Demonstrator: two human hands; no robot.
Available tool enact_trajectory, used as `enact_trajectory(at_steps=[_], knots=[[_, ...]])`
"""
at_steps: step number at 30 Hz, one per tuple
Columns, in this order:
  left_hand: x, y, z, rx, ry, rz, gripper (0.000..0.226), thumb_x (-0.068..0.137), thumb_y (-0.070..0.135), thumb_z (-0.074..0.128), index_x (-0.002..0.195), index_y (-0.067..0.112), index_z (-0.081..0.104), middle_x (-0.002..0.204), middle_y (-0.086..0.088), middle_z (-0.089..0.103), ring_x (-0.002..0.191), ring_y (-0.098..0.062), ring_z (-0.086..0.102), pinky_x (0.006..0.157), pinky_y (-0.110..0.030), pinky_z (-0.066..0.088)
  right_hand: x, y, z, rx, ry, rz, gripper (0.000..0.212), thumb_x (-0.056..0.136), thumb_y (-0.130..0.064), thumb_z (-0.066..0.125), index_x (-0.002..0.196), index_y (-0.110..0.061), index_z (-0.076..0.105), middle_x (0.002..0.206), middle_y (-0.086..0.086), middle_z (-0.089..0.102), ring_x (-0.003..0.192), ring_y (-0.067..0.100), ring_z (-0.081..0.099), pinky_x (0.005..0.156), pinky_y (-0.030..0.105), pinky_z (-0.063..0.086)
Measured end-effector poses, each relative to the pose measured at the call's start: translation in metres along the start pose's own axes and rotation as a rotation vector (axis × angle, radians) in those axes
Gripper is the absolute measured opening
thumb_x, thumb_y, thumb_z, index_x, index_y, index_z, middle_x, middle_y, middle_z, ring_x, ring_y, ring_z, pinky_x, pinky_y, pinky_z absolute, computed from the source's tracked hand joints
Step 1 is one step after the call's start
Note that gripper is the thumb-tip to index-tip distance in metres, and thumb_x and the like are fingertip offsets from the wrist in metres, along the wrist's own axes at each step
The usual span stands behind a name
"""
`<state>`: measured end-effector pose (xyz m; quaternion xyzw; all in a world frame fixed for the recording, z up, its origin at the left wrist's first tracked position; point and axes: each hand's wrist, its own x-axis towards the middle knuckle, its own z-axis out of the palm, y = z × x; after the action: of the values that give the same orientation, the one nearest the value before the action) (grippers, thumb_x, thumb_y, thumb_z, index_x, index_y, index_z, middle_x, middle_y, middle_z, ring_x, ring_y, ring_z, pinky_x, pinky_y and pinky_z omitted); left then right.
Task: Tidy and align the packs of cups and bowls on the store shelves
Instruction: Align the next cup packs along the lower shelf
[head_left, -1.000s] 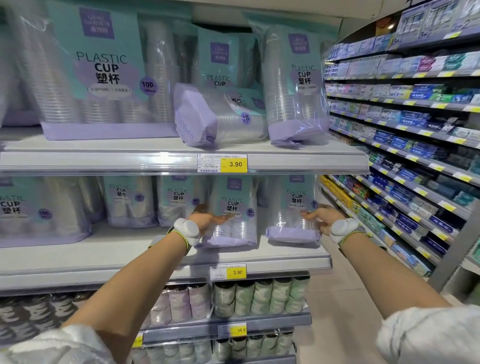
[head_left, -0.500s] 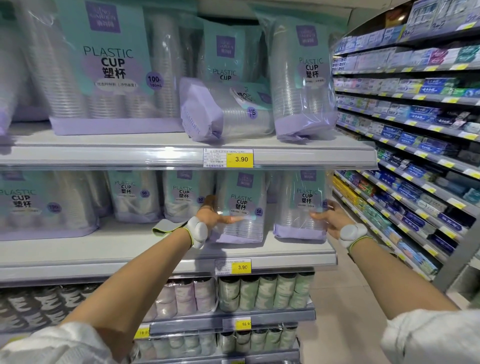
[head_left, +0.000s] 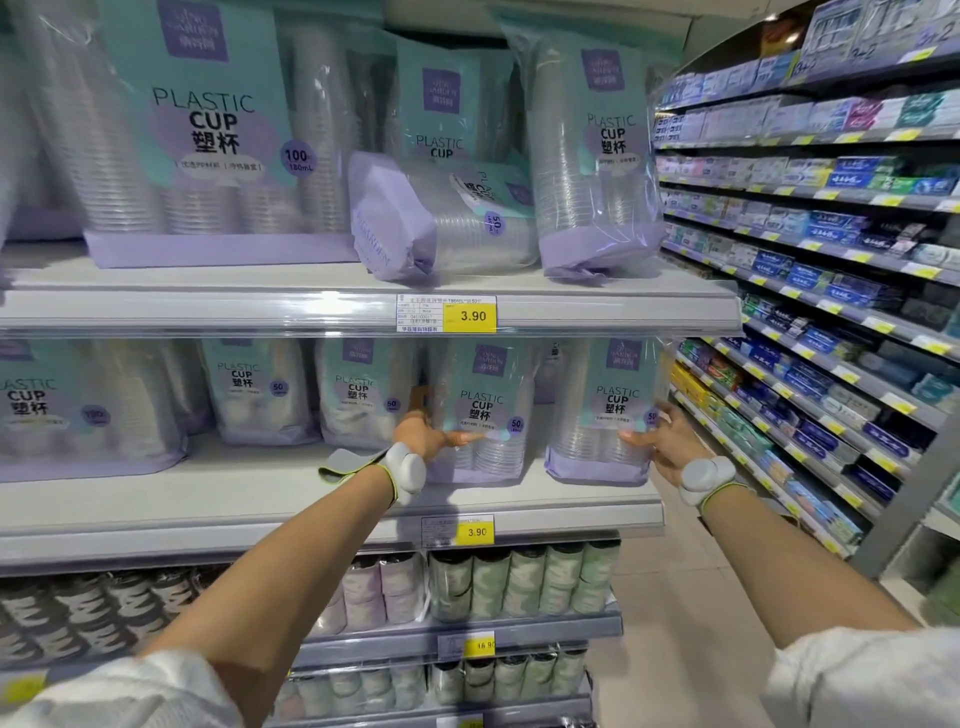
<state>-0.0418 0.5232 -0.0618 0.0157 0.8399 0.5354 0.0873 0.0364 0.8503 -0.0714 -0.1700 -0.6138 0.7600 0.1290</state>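
Note:
On the middle shelf (head_left: 260, 499) stand several teal-and-lilac packs of plastic cups. My left hand (head_left: 431, 436) grips the left side of the 50-cup pack in the middle (head_left: 488, 410), thumb across its front. My right hand (head_left: 667, 441) holds the right side of the pack at the shelf's right end (head_left: 602, 415), thumb on its front. Both packs stand upright near the shelf front, a small gap between them. On the upper shelf (head_left: 311, 306) one 50-cup pack (head_left: 441, 223) lies on its side between a large 100-cup pack (head_left: 208, 130) and a leaning upright pack (head_left: 597, 156).
More cup packs (head_left: 260, 395) stand to the left on the middle shelf. Rolls of stacked paper cups (head_left: 519, 577) fill the lower shelves. Yellow price tags (head_left: 472, 316) hang on the shelf rails. An aisle floor (head_left: 675, 597) and toothpaste shelves (head_left: 831, 260) lie to the right.
Both hands stay on the same two packs. The view has shifted slightly; the packs and hands have barely moved.

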Motion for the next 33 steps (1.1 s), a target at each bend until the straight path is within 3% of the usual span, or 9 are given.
enact_trajectory(at_steps=[3,6,9,12,15,19,27,30,33], knots=[[-0.005,0.002,0.006,-0.063,0.016,0.021,0.096,0.053,0.025,0.095,0.130,0.005,0.041,0.133,-0.018,0.055,0.111,-0.027,0.054,0.099,-0.040,0.050,0.003,0.003,-0.001,-0.024,0.029,-0.027,0.084,0.074,0.027,0.060,0.143,-0.005,0.024,0.139,0.024,0.047,0.112,0.033,0.054,0.095,0.045,0.049],[0.000,0.004,0.007,-0.027,0.001,0.024,0.092,0.058,0.018,0.093,0.133,0.006,0.040,0.129,-0.012,0.058,0.115,-0.030,0.058,0.098,-0.042,0.051,0.006,0.002,-0.001,-0.064,0.021,-0.023,0.086,0.074,0.026,0.061,0.143,-0.007,0.021,0.142,0.024,0.043,0.119,0.037,0.052,0.103,0.051,0.042],[0.005,0.010,0.009,0.121,-0.030,-0.017,0.084,0.060,0.027,0.091,0.128,0.004,0.047,0.123,-0.009,0.062,0.117,-0.030,0.059,0.100,-0.038,0.050,0.008,0.000,-0.001,-0.160,0.011,-0.022,0.086,0.074,0.020,0.066,0.142,-0.010,0.022,0.140,0.023,0.046,0.112,0.033,0.054,0.103,0.050,0.043],[0.003,0.016,0.006,0.324,-0.040,-0.065,0.063,0.067,0.045,0.083,0.112,0.007,0.061,0.111,-0.002,0.059,0.100,-0.024,0.061,0.085,-0.026,0.050,0.008,-0.002,0.000,-0.229,0.032,-0.048,0.088,0.073,0.018,0.069,0.141,-0.009,0.021,0.139,0.023,0.047,0.122,0.037,0.052,0.104,0.048,0.043],[0.011,0.012,0.003,0.340,-0.129,-0.051,0.090,0.056,0.060,0.082,0.126,0.009,0.059,0.127,-0.003,0.062,0.114,-0.024,0.061,0.095,-0.030,0.051,0.008,0.000,0.000,-0.208,0.056,-0.064,0.088,0.072,0.020,0.068,0.141,-0.008,0.022,0.138,0.024,0.047,0.124,0.039,0.050,0.102,0.047,0.044],[0.012,0.006,0.005,0.147,0.009,0.143,0.107,0.063,0.030,0.090,0.148,0.011,0.026,0.139,-0.010,0.052,0.128,-0.032,0.050,0.108,-0.042,0.042,0.010,0.006,-0.008,-0.086,0.077,-0.078,0.089,0.072,0.024,0.065,0.143,-0.009,0.021,0.142,0.025,0.041,0.127,0.040,0.047,0.105,0.053,0.041],[0.019,-0.007,0.016,0.141,0.075,0.072,0.078,0.069,0.040,0.085,0.130,0.007,0.048,0.123,-0.013,0.063,0.098,-0.028,0.061,0.084,-0.033,0.051,0.008,0.002,-0.004,-0.177,-0.005,-0.083,0.087,0.073,0.026,0.062,0.143,-0.005,0.020,0.125,0.016,0.046,0.112,0.027,0.049,0.095,0.042,0.044],[0.022,-0.004,0.017,0.123,0.050,0.069,0.087,0.067,0.042,0.085,0.135,0.008,0.044,0.129,-0.013,0.060,0.113,-0.032,0.061,0.096,-0.039,0.051,0.008,0.004,0.004,-0.181,0.015,-0.108,0.088,0.073,0.026,0.062,0.143,-0.007,0.020,0.127,0.018,0.046,0.109,0.027,0.051,0.081,0.035,0.050],[0.025,-0.002,0.015,0.093,0.077,0.079,0.085,0.067,0.034,0.086,0.137,0.007,0.045,0.132,-0.015,0.058,0.120,-0.032,0.057,0.104,-0.040,0.045,0.012,0.007,0.011,-0.191,0.017,-0.108,0.087,0.074,0.025,0.062,0.143,-0.006,0.020,0.135,0.025,0.045,0.108,0.027,0.051,0.084,0.038,0.047]])
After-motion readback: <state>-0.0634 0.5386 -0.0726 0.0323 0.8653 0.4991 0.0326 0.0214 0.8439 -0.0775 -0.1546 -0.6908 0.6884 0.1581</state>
